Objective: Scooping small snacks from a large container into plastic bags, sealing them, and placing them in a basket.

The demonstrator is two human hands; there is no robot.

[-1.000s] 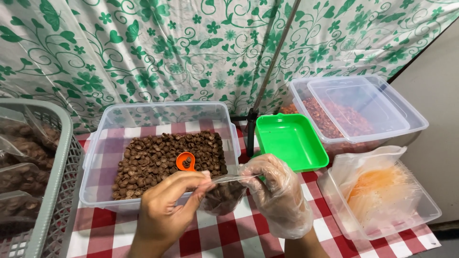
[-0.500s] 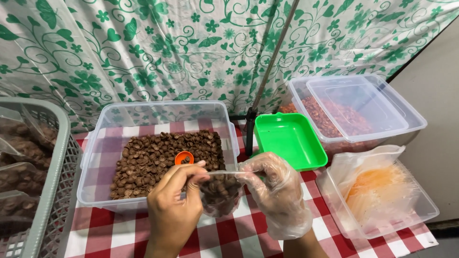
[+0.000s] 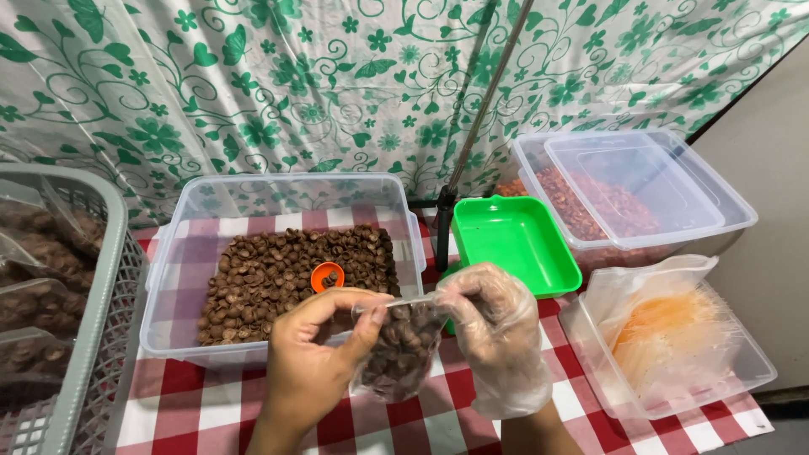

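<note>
clear plastic pouch (image 3: pixel 396 354) of brown ridged pieces, held over checked bench (image 3: pixel 194 404) | bare left hand (image 3: pixel 316 358) pinches top edge | gloved right hand (image 3: pixel 497 333) pinches other end | behind: clear rectangular tub (image 3: pixel 168 278), round orange scoop (image 3: pixel 327 276)

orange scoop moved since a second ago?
No. The orange scoop lies at the same spot in the brown pieces, near the clear tub's front middle.

The small bag (image 3: pixel 400 350) pinched at its top is thin, clear, glossy plastic. The right hand (image 3: pixel 497 337) wears a crinkled, filmy plastic glove; the left hand (image 3: pixel 316 358) is bare. At twelve o'clock the tub (image 3: pixel 181 253) is smooth translucent plastic, over a woven checked cloth (image 3: pixel 202 404).
</note>
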